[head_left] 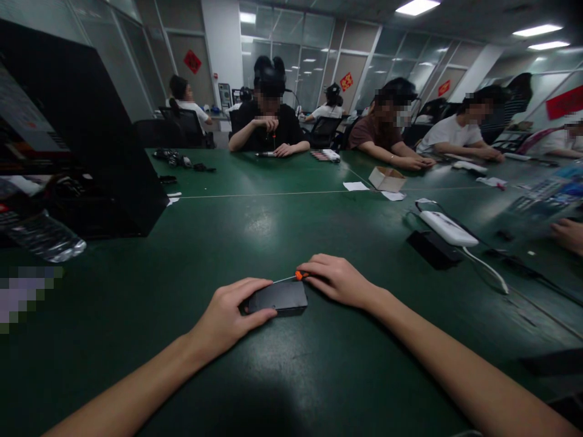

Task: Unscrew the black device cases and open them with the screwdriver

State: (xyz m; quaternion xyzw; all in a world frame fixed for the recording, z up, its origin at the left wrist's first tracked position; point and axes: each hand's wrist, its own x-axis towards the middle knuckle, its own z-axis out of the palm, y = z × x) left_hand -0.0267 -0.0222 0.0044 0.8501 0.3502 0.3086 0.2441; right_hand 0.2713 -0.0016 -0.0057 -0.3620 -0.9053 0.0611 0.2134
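A small flat black box (279, 297) lies on the green table (291, 376) in front of me. My left hand (228, 312) wraps round its left end, thumb along the near edge and fingers over the far edge. My right hand (339, 280) is closed on a thin screwdriver with an orange collar (298, 275). Its metal shaft points left, with the tip at the box's far edge.
A black computer case (77, 133) and a plastic water bottle (43, 237) stand at the left. A white power bank with a cable (449, 228) and a black block (433, 249) lie at the right, a cardboard box (387, 179) farther back. Several people sit along the table's far side; another person's hand (568, 233) rests at the right edge.
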